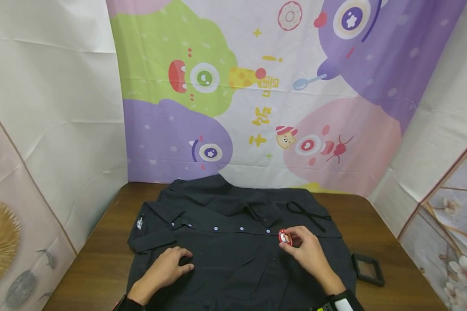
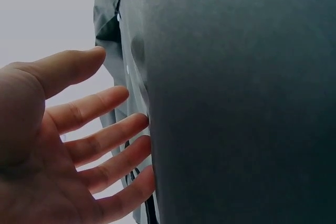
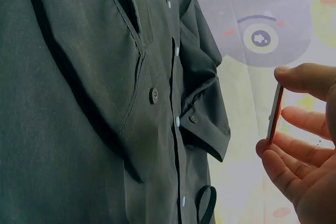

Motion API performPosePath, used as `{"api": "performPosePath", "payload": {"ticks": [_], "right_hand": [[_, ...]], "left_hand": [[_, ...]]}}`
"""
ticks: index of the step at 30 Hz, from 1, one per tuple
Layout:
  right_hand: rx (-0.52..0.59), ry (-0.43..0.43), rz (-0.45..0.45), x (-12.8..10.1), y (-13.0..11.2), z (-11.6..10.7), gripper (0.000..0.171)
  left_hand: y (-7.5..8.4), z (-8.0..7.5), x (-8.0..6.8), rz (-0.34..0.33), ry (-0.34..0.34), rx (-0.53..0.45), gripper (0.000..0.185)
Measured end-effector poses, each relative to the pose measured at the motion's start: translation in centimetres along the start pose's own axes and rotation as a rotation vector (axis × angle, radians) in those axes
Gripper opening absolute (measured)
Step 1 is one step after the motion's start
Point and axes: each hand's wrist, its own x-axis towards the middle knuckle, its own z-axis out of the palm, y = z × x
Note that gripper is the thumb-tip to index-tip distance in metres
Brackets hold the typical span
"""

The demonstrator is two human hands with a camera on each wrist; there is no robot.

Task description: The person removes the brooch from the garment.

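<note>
A black shirt (image 1: 218,259) with a row of pale buttons lies spread over the wooden table. Between thumb and fingertips, my right hand (image 1: 309,252) pinches a small red badge (image 1: 285,237) with a cartoon picture on its front, over the right part of the shirt. The right wrist view catches the badge (image 3: 274,113) edge-on, thin and flat. My left hand (image 1: 169,268) is low over the left part of the shirt, and its fingers (image 2: 113,140) are spread and slightly bent, fingertips right at the cloth.
A small black square frame (image 1: 367,269) lies on the table (image 1: 397,259) beside the shirt's right edge. A thin black cord (image 1: 307,214) loops on the shirt at upper right. Behind the table hangs a cloth (image 1: 249,164) printed with cartoon monsters.
</note>
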Motion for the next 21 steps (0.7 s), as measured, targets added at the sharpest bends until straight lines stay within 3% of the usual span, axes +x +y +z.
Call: {"api": "performPosePath", "payload": {"ticks": [21], "right_hand": [[-0.033, 0.017, 0.029, -0.1, 1.1, -1.0, 0.033]], "left_hand": [[-0.1, -0.1, 0.2, -0.022, -0.022, -0.001, 0.026]]}}
